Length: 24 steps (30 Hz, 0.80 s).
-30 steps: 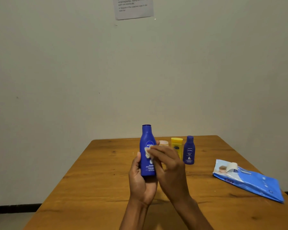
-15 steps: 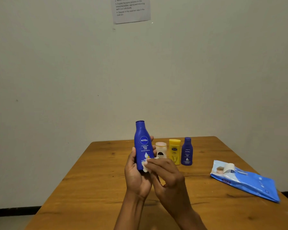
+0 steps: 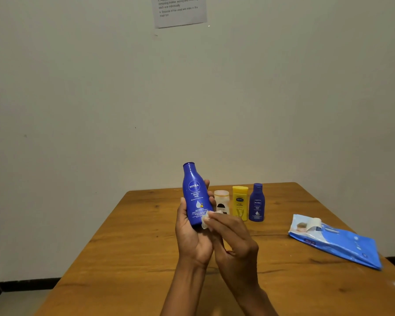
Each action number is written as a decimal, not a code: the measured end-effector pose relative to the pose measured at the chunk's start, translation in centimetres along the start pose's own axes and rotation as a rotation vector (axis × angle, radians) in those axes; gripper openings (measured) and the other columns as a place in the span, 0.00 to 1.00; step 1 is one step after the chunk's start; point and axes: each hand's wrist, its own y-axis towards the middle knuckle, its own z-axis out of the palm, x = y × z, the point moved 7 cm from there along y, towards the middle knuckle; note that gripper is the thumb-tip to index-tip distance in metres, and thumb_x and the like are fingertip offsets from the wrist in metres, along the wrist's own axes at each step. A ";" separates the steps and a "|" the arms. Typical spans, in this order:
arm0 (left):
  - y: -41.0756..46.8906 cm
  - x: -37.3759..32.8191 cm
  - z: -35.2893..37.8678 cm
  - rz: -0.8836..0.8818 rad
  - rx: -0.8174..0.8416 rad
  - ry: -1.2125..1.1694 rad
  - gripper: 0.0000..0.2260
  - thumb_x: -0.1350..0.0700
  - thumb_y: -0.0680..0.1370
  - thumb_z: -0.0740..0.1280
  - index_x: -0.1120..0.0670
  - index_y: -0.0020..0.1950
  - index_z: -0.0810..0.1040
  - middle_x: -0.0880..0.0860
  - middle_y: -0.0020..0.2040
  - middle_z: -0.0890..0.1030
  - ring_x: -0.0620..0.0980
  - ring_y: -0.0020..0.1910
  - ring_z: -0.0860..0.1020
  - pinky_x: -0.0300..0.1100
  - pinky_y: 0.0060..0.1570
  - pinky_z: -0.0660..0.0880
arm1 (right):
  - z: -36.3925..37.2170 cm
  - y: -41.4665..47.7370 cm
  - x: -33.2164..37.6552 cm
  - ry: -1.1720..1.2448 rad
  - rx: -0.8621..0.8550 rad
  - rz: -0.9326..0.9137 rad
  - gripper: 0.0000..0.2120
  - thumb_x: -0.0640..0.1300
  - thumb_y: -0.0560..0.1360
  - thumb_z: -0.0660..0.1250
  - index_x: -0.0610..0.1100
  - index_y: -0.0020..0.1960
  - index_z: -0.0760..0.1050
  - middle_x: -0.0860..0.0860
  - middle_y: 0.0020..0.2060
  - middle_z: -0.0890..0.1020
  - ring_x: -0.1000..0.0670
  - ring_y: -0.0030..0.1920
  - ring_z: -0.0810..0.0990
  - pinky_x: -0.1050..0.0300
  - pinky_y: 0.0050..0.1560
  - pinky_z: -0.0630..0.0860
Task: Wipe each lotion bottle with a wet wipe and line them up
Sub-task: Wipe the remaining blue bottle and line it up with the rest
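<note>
My left hand (image 3: 191, 238) grips a large blue lotion bottle (image 3: 194, 195) upright above the wooden table (image 3: 128, 258), label facing me. My right hand (image 3: 234, 238) pinches a small white wet wipe (image 3: 206, 221) against the bottle's lower right side. Behind them stand three more bottles in a row: a pale one with a dark label (image 3: 221, 201), a yellow one (image 3: 240, 201) and a small blue one (image 3: 257, 202).
A blue pack of wet wipes (image 3: 338, 242) lies on the table at the right, its flap peeled open. A printed sheet (image 3: 180, 10) hangs on the wall. The table's left and right edges drop to the floor.
My right hand slid the wipe down from the bottle's label to its lower right side. The bottle tilted slightly left in my left hand.
</note>
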 end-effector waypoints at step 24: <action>0.3 -1.4 -1.5 0.198 -0.179 0.394 0.23 0.56 0.78 0.66 0.54 0.74 0.70 0.65 0.63 0.79 0.57 0.55 0.82 0.47 0.46 0.83 | -0.2 2.2 -2.1 0.069 0.000 0.322 0.17 0.49 0.71 0.68 0.50 0.59 0.79 0.57 0.55 0.81 0.68 0.56 0.76 0.76 0.50 0.73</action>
